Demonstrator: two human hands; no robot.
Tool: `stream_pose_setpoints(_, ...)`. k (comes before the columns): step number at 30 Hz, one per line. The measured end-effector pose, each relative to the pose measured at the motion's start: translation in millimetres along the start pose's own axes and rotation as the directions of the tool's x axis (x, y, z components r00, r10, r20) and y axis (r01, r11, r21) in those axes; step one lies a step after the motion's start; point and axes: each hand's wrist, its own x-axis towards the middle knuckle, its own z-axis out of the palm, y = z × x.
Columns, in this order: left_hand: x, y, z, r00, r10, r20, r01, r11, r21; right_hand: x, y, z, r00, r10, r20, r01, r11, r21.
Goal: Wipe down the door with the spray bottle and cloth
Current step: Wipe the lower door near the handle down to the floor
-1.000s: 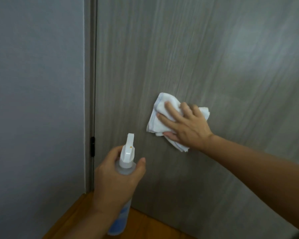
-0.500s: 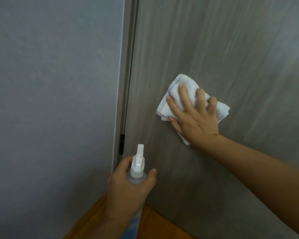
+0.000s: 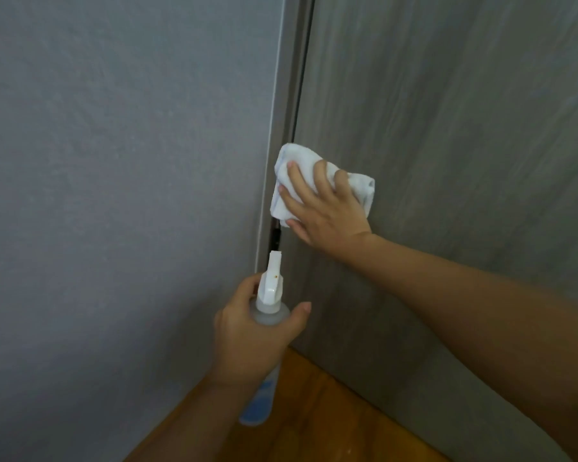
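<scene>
The door (image 3: 447, 161) is standing to the right of the wall (image 3: 114, 195). At the door's left edge, the right hand (image 3: 327, 211) is pressing the cloth (image 3: 294, 161) against it. Below the cloth, the left hand (image 3: 251, 341) is gripping the spray bottle (image 3: 267, 305), nozzle pointing up toward the door's hinge (image 3: 276, 235). The floor (image 3: 314, 421) is lying beneath the door.

Orange-brown wooden floor (image 3: 317, 425), meeting grey wall (image 3: 114, 195) and wood-grain door (image 3: 447, 128).
</scene>
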Motion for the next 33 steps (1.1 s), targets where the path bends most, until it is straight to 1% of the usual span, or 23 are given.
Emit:
stream_pose_setpoints(2, -1.7, -5.1, -0.8, 1.0, -0.012, 0.006, 0.012, 1.0, 0.015, -6.6, -14.5, 5.8, 0.997, -0.073, 0.014, 0.073, 0.997, 0.007)
stream_pose_setpoints(4, -4.5, -9.7, -1.8, 1.0, -0.022, -0.004, 0.022, 1.0, 0.022, -14.6, -27.7, 11.6, 0.995, -0.099, 0.016, 0.099, 0.995, 0.007)
stream_pose_setpoints(7, -7.1, -11.4, -3.3, 0.999, -0.041, 0.012, 0.041, 0.999, 0.013, -25.3, -44.9, 18.9, 0.997, -0.076, 0.017, 0.076, 0.997, -0.013)
stream_pose_setpoints(11, -8.7, -10.2, -9.1, 0.999, -0.019, 0.034, 0.018, 1.0, 0.008, -38.3, -61.5, 25.4, 0.998, -0.036, 0.052, 0.037, 0.999, -0.019)
stream_pose_setpoints(14, -9.2, -9.4, -13.9, 0.998, -0.031, 0.049, 0.031, 1.0, -0.001, -49.5, -64.1, 27.9, 0.994, -0.079, 0.07, 0.079, 0.997, 0.0)
stream_pose_setpoints(18, -8.6, -4.9, -18.3, 0.999, -0.01, 0.035, 0.01, 1.0, -0.001, -62.6, -60.6, 24.5, 0.987, -0.14, 0.078, 0.138, 0.99, 0.021)
stream_pose_setpoints(20, -9.1, -1.0, -18.7, 0.999, 0.0, 0.035, 0.0, 1.0, -0.001, -77.9, -61.9, 25.2, 0.961, -0.257, 0.107, 0.257, 0.966, 0.01)
stream_pose_setpoints(22, -11.2, 4.4, -18.2, 0.999, 0.012, 0.05, -0.011, 1.0, -0.005, -100.4, -67.8, 26.9, 0.915, -0.377, 0.142, 0.383, 0.924, -0.015)
stream_pose_setpoints(24, -13.4, 10.6, -16.1, 0.998, 0.016, 0.059, -0.016, 1.0, -0.012, -123.1, -75.7, 29.1, 0.874, -0.457, 0.165, 0.466, 0.885, -0.018)
stream_pose_setpoints(25, -14.0, 12.6, -14.2, 0.998, 0.021, 0.059, -0.02, 1.0, -0.009, -131.6, -78.2, 30.0, 0.844, -0.504, 0.183, 0.514, 0.858, -0.008)
stream_pose_setpoints(28, -15.8, 15.3, -9.9, 0.997, 0.034, 0.065, -0.034, 0.999, -0.002, -145.8, -78.4, 30.7, 0.725, -0.647, 0.235, 0.663, 0.749, 0.015)
stream_pose_setpoints(29, -16.4, 16.1, -9.3, 0.997, 0.042, 0.066, -0.042, 0.999, -0.007, -146.2, -75.8, 29.0, 0.706, -0.667, 0.237, 0.682, 0.731, 0.024)
stream_pose_setpoints(31, -17.0, 17.9, -9.0, 0.996, 0.053, 0.072, -0.052, 0.999, -0.013, -141.4, -70.1, 25.1, 0.693, -0.68, 0.24, 0.694, 0.719, 0.031)
stream_pose_setpoints(32, -17.0, 19.1, -8.9, 0.995, 0.058, 0.08, -0.057, 0.998, -0.016, -138.1, -66.3, 23.4, 0.696, -0.677, 0.237, 0.692, 0.722, 0.03)
stream_pose_setpoints(33, -17.1, 20.5, -9.3, 0.994, 0.063, 0.089, -0.061, 0.998, -0.02, -135.5, -61.6, 21.1, 0.716, -0.661, 0.224, 0.673, 0.739, 0.029)
